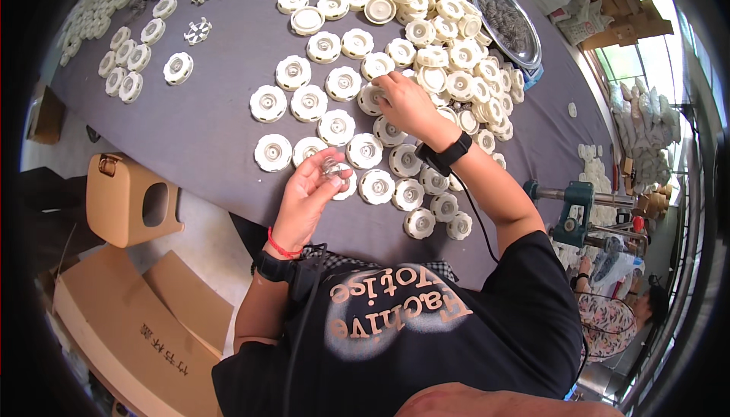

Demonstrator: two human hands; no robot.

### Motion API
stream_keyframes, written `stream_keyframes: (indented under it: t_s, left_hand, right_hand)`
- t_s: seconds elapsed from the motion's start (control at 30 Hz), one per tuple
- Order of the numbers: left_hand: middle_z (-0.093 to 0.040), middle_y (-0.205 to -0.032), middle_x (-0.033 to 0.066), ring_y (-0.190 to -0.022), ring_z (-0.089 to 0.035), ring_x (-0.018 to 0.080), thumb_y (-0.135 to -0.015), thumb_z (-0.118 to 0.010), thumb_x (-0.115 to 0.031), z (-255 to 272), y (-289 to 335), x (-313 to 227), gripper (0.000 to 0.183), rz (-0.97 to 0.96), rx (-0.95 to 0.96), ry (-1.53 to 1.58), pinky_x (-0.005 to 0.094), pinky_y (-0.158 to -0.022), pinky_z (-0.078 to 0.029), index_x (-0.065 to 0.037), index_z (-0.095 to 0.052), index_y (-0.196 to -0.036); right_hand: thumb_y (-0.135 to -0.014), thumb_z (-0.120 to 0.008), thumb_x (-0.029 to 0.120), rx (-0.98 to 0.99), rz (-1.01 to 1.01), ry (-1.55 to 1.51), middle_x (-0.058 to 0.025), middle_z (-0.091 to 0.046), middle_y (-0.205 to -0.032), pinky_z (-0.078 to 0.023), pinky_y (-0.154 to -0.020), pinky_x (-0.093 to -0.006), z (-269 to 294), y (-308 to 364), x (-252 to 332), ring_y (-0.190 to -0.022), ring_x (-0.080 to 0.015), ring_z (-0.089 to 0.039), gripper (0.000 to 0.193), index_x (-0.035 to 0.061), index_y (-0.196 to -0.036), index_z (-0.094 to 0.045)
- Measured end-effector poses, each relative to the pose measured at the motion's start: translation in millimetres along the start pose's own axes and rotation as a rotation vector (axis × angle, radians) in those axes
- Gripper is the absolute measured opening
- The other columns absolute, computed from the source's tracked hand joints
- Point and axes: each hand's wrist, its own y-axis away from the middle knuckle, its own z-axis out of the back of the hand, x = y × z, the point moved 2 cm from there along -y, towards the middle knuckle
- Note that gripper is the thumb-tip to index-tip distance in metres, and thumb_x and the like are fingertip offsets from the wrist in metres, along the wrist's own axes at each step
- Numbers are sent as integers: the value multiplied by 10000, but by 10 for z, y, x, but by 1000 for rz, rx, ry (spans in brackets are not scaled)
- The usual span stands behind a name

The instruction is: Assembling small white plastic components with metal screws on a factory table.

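Observation:
Rows of round white plastic caps lie on the grey-covered table, several with a metal coil spring standing in the centre. My left hand is at the near edge of these rows, its fingers closed around a few loose coil springs. Farther off and to the right, my right hand reaches over the rows. Its fingertips are pinched together at a white cap; the hand hides whatever is between them.
Beyond my right hand rises a large heap of white caps, beside a metal tray of springs. More caps lie at far left. A green press stands right, near another person. A tan stool and cardboard box are left.

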Motion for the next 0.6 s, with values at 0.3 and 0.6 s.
stream_keyframes:
  t_s: [0.3, 0.6]
  left_hand:
    - [-473, -1309, 170, -1182, -498, 223, -930, -496, -39, -38, -41, -27, 236, -183, -37, 50, 344, -975, -425, 4, -477, -1161]
    - [-511, -1251, 149, -1150, -505, 213, -864, -617, -21, 13, 26, -14, 91, -546, -156, -403, 358, -978, -410, -11, -542, -915]
  right_hand:
    - [-882, -554, 129, 129, -133, -512, -91, -631, -922, -494, -623, -303, 392, 266, 646, -724, -177, -623, 171, 23, -1002, -614]
    - [-909, -594, 159, 436, -358, -1452, -68, -621, -887, -494, -665, -252, 329, 449, 1013, -737, -104, -596, 269, 4, -1124, -544]
